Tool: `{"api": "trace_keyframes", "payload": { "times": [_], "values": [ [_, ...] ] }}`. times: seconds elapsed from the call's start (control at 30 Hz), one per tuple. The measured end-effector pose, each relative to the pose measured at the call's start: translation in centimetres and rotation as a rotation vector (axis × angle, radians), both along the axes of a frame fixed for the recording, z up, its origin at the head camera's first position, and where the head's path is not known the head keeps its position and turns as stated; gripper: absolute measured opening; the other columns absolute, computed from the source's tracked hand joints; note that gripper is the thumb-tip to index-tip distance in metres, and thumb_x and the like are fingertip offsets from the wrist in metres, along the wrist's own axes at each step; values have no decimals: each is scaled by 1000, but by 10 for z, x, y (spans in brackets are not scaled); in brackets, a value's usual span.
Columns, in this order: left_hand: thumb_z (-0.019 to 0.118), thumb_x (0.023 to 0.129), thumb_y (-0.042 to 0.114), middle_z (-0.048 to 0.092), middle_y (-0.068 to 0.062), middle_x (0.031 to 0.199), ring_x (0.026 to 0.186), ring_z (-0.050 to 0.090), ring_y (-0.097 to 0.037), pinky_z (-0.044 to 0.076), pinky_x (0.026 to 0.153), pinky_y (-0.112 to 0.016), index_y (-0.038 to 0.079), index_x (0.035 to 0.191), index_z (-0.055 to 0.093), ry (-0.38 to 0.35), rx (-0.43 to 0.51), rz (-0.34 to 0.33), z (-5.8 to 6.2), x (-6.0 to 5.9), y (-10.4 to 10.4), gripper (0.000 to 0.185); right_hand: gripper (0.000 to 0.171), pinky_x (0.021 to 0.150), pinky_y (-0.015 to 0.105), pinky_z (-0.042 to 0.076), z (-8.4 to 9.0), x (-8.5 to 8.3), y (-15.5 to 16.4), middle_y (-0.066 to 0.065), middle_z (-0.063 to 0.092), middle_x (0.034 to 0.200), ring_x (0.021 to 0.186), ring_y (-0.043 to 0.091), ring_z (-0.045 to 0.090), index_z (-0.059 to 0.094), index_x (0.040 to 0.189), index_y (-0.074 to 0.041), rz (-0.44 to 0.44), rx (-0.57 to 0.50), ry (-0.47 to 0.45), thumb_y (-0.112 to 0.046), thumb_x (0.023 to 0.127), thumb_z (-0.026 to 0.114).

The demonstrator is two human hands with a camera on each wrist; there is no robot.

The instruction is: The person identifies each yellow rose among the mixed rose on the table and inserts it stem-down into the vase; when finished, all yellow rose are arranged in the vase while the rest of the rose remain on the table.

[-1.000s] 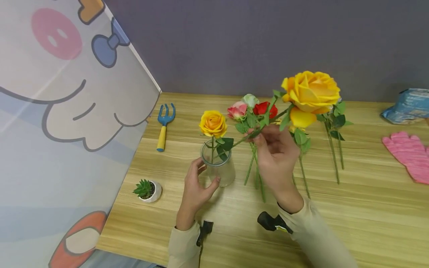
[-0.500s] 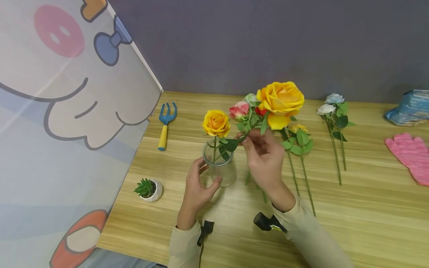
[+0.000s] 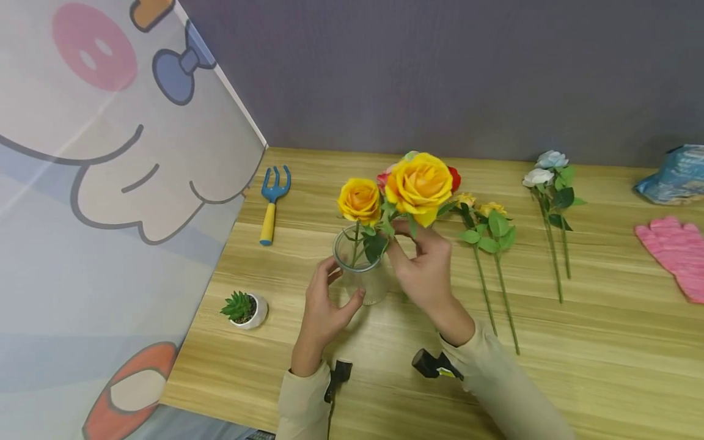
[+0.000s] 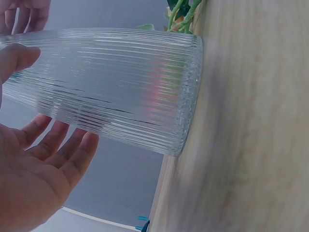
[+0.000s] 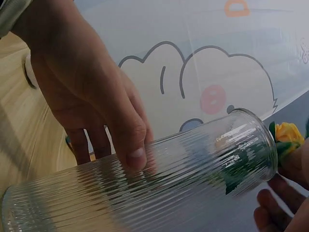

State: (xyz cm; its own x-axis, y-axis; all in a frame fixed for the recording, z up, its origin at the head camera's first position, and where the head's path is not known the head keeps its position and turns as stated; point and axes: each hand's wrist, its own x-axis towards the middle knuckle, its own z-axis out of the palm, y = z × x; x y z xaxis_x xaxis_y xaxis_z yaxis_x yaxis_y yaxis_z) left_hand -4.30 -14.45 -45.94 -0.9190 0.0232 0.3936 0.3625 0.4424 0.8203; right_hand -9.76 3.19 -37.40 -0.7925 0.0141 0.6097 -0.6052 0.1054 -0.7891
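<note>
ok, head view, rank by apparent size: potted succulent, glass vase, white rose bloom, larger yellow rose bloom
1. glass vase and larger yellow rose bloom: too close to rank; the raised bloom is probably nearer the camera
2. potted succulent
3. white rose bloom

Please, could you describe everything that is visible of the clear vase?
The clear vase, which looks like glass, is tall, with fine ridges along its wall and a round, open rim. It stands upright on the wooden table. The left hand holds it, thumb and fingers on opposite sides. The stem of a yellow rose is inside, its bloom above.
</note>
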Motion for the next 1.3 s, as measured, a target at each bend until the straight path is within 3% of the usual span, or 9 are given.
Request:
{"api": "trace_keyframes", "payload": {
  "times": [0.1,0.3,0.4,0.5,0.7,0.93,1.1,1.2,1.3],
  "values": [
    [77,84,5,58,-22,136,126,59,-39,55,103,-53,-8,140,48,6,-3,-2,0,0,0,65,12,95,29,55,-3,0,2,20,75,97,99,28,70,73,93,12,81,29,-96,16,84,67],
    [77,85,7,58,-22,136,126,59,-40,56,103,-52,-3,142,48,6,0,-4,-1,-1,0,65,40,110,34,46,-11,5,9,-4,60,121,119,8,55,51,132,15,336,-170,-532,16,92,55],
    [77,85,6,58,-21,136,127,59,-39,55,103,-52,-2,142,48,0,3,-1,-1,-1,1,65,52,112,38,43,-15,6,18,0,56,128,123,9,52,42,143,12,391,-144,-567,14,93,56],
    [78,84,6,58,-19,136,126,59,-37,55,104,-51,-2,142,49,-7,7,4,-2,-1,2,65,59,110,33,46,-22,6,32,3,55,133,124,12,54,38,149,11,416,-108,-589,12,93,56],
    [78,83,4,58,-20,136,126,59,-36,55,105,-50,-3,141,49,-19,13,8,0,0,2,65,36,92,18,55,-31,1,72,2,66,119,109,14,64,52,131,17,231,-109,-529,14,95,52],
    [79,83,4,58,-19,138,128,58,-36,54,105,-51,-2,142,49,6,2,10,0,1,0,67,33,80,18,59,-27,-8,125,1,75,101,90,11,71,70,113,-7,75,-264,-403,13,100,48],
    [79,83,3,59,-18,138,129,58,-34,55,104,-52,-1,142,51,26,-1,13,0,1,-1,65,29,75,18,60,-22,-11,154,1,77,96,84,11,73,72,111,-9,-8,-285,-395,7,102,50],
    [79,83,3,59,-19,137,128,58,-35,55,104,-53,-2,142,51,23,-2,8,1,2,0,65,25,73,16,60,-21,-11,172,-3,77,96,82,8,73,72,112,-12,-59,-224,-451,0,104,52],
    [79,83,3,58,-19,137,128,58,-35,54,105,-53,-4,141,51,13,0,2,1,1,1,65,20,70,14,60,-22,-10,189,-12,75,93,80,4,72,68,114,-19,-105,-51,-569,-10,107,52]
  ]
}}
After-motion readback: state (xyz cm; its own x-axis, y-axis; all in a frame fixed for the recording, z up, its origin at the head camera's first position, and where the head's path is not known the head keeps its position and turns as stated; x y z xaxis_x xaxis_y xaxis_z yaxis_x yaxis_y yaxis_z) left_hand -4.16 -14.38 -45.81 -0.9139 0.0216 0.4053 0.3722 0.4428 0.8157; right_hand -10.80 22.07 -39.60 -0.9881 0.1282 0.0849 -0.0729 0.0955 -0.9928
